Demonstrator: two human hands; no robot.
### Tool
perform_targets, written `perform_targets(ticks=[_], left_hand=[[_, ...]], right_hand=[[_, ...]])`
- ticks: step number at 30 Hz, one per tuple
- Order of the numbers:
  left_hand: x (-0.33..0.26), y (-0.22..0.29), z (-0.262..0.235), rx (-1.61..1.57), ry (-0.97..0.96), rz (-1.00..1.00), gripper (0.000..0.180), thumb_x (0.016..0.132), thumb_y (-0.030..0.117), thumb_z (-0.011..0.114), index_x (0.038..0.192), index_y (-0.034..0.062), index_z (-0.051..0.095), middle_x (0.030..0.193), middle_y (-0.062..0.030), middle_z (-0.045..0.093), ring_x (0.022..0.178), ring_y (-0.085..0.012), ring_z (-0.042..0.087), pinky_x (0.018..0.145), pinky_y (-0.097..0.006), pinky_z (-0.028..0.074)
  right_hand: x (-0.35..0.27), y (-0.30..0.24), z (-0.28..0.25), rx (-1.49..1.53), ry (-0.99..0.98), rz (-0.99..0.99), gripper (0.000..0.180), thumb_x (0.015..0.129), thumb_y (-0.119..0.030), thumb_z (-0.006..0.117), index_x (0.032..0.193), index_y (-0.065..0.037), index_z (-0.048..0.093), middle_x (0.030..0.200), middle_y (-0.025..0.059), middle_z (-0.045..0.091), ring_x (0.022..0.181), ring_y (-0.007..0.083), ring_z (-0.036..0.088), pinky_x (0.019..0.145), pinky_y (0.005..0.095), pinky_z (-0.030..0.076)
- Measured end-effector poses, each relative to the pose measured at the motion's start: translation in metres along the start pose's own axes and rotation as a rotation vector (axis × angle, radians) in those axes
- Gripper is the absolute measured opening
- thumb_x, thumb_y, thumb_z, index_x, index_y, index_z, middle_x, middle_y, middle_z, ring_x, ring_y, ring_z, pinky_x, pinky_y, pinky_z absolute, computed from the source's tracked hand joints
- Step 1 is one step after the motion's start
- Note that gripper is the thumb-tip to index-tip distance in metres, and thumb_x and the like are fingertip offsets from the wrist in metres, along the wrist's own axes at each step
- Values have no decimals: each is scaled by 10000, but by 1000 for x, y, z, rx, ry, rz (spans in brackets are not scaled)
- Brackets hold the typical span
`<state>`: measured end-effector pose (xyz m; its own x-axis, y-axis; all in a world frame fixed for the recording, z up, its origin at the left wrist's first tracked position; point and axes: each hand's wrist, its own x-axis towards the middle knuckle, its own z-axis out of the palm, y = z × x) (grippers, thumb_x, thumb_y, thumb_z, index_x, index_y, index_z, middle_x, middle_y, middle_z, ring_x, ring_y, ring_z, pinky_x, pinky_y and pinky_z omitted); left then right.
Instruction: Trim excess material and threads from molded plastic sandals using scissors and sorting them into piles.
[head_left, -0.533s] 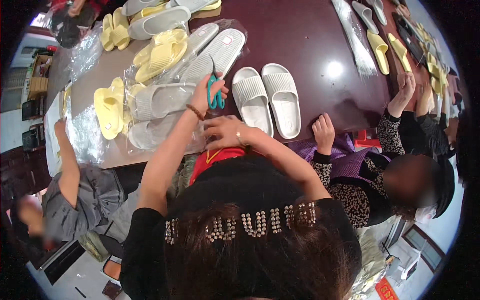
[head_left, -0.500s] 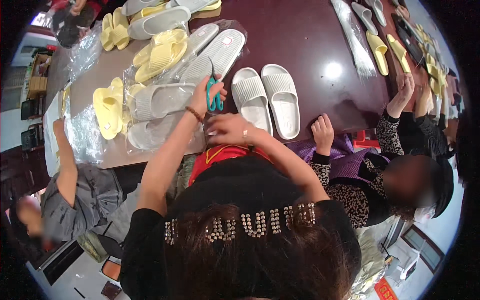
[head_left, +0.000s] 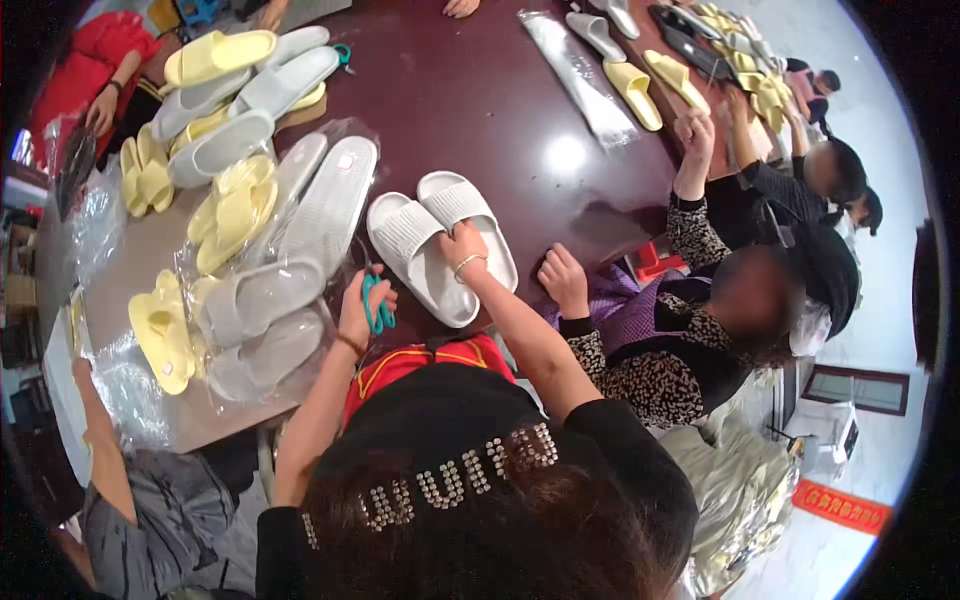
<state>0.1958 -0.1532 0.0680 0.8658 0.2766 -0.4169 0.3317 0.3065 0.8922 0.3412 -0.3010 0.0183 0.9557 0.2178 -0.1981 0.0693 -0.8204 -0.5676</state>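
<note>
Scissors point(head_left: 376, 303) with teal handles sit in the left hand point(head_left: 362, 305), fingers curled through the loops. Right hand point(head_left: 466, 250) rests on a pair of white slippers point(head_left: 440, 245) lying side by side on the dark counter point(head_left: 480, 110), fingers pressed together. Bagged grey slippers point(head_left: 262, 300) lie just left.
</note>
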Motion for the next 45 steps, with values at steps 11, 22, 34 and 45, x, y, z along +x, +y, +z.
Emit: perform_targets(ticks=[11,22,34,45], left_hand=[[-13,-23,-23,-65,113,-25,312,793,109,526,1080,40,427,695,-97,560,550,-142,537,498,-254,448],[-34,-30,-30,-96,154,-19,340,796,121,550,1096,31,419,701,-74,557,575,-116,536,514,-232,441],[-83,-19,-61,342,332,100,355,783,126,554,1103,24,442,673,-12,499,580,-76,472,536,-211,399],[-112,-54,-130,760,893,378,451,723,143,590,1132,54,421,861,-155,523,810,-295,512,737,-330,407]], right_hand=[[80,34,-106,110,587,-237,196,679,-98,489,840,-8,553,921,185,515,839,356,504,728,419,409],[150,187,-156,-317,293,54,333,793,-140,524,1075,36,490,1012,176,566,811,258,579,652,330,482],[102,-7,0,441,-65,-525,331,728,-95,570,1047,-19,531,936,115,559,841,181,529,750,287,423],[-31,-135,123,547,-687,-442,520,740,-202,559,1169,39,390,1073,206,498,988,272,499,846,327,386]])
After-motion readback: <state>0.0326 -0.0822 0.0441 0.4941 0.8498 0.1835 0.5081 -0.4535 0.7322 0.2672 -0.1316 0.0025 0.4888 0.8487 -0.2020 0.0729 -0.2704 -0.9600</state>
